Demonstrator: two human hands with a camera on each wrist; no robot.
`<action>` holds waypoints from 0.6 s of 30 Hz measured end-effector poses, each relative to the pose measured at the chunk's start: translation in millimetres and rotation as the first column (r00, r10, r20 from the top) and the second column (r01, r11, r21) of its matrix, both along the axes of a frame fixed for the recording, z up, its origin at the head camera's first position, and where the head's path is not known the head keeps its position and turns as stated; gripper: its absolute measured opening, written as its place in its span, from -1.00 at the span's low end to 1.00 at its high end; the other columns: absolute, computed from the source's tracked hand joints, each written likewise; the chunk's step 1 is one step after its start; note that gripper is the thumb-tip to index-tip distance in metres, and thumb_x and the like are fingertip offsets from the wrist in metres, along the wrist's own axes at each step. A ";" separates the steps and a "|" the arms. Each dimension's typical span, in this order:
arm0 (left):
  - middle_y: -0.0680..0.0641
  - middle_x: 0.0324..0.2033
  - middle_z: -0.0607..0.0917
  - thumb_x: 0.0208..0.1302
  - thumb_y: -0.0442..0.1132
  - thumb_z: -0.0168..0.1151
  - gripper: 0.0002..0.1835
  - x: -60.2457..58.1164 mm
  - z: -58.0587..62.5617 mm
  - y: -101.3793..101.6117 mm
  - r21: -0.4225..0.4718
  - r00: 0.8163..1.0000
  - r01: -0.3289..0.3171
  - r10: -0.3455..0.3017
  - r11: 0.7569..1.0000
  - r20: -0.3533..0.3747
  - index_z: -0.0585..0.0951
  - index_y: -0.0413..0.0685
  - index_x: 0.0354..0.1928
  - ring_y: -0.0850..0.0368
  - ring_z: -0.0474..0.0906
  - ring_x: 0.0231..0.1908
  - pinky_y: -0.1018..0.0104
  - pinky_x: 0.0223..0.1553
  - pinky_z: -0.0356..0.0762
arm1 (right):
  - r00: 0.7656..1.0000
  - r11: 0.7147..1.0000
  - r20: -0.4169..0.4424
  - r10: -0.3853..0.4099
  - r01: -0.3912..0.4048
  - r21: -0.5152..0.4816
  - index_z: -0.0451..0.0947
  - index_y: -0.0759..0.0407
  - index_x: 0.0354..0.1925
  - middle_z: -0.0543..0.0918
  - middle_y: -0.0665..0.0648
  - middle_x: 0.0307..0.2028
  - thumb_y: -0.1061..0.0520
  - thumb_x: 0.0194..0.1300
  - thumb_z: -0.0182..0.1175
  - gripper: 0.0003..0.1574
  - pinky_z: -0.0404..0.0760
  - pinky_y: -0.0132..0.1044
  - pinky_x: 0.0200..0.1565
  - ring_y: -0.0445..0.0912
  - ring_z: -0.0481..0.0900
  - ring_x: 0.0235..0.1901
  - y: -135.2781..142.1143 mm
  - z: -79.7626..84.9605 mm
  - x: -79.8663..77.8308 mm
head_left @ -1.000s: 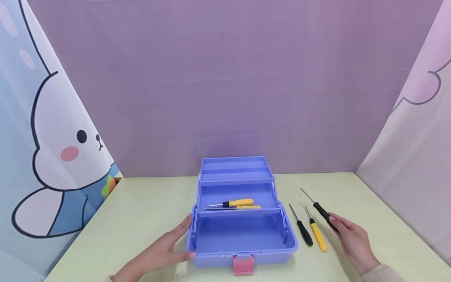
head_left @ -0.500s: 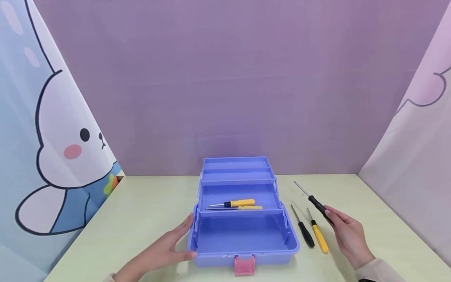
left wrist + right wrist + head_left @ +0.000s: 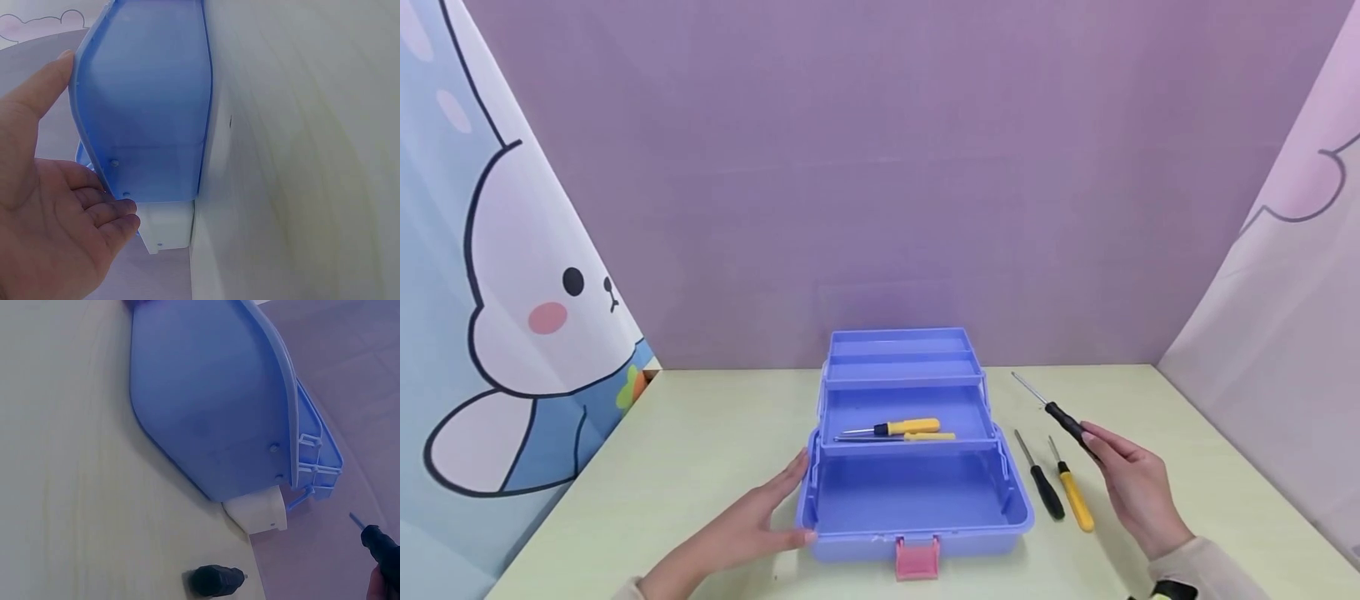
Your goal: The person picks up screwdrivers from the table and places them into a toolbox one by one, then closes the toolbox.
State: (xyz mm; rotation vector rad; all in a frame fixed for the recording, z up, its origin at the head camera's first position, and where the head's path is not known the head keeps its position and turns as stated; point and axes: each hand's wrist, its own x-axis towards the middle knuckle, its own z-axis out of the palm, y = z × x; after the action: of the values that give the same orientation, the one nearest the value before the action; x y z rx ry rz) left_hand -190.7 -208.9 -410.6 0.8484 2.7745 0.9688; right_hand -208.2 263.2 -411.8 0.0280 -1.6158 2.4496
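Observation:
An open blue toolbox [image 3: 850, 548] with a pink latch [image 3: 917, 560] stands on the table. My left hand [image 3: 730, 529] rests on its left side, thumb near the front corner and fingers farther back; the left wrist view shows the fingers [image 3: 112, 215] loosely bent by the rim. My right hand [image 3: 1138, 492] pinches a black-handled screwdriver [image 3: 1062, 418] above the table, right of the box, its shaft pointing away and left. Below it lie another black screwdriver [image 3: 1047, 493] and a yellow one [image 3: 1077, 500]. The lower tray holds two yellow-handled screwdrivers [image 3: 917, 426].
The toolbox's upper tray [image 3: 898, 369] is folded back, stepped above the lower one. A purple cloth [image 3: 895, 183] hangs behind the pale table [image 3: 722, 433]. Printed cloths hang at the left [image 3: 535, 333] and right [image 3: 1285, 333].
My right hand has moved a little forward and left with the black screwdriver. The left hand keeps its place on the box. The view has shifted slightly.

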 end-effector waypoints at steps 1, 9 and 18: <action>-0.21 0.44 0.01 0.17 0.04 0.29 -0.02 0.1 -0.2 -0.2 -0.002 1.000 -0.001 0.001 1.000 -0.001 -0.01 -0.21 0.45 -0.26 0.05 0.38 -0.22 0.25 0.20 | 1.000 1.000 -0.008 0.003 -0.003 0.000 0.73 0.05 -0.23 0.74 -0.10 -0.23 0.37 0.28 0.13 -0.69 0.55 -0.57 -0.06 -0.36 0.65 -0.16 -1.3 0.0 -0.1; -0.23 0.44 0.01 0.18 0.05 0.28 -0.02 -0.5 -2.9 -1.0 -0.002 1.000 -0.007 0.007 1.000 0.021 -0.03 -0.17 0.46 -0.26 0.03 0.39 -0.25 0.24 0.20 | 1.000 0.999 -0.005 0.004 -0.004 0.038 0.73 0.04 -0.22 0.73 -0.13 -0.23 0.35 0.26 0.16 -0.70 0.54 -0.58 -0.05 -0.37 0.65 -0.16 -9.0 2.2 -4.1; -0.20 0.45 0.02 0.17 0.05 0.29 -0.02 -1.5 -3.4 -1.0 -0.011 1.000 -0.007 0.007 1.000 -0.004 -0.02 -0.18 0.46 -0.25 0.05 0.38 -0.20 0.24 0.23 | 0.997 0.997 -0.038 0.070 -0.069 0.041 0.73 0.05 -0.22 0.74 -0.09 -0.23 0.37 0.29 0.11 -0.68 0.55 -0.55 -0.03 -0.33 0.66 -0.15 -14.2 8.7 -8.3</action>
State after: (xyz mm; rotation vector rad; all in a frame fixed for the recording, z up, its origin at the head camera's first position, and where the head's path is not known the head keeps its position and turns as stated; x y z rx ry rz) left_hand -192.2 -209.9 -414.0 0.8403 2.7858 0.9525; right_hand -216.4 249.0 -403.1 0.1403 -1.6732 2.4518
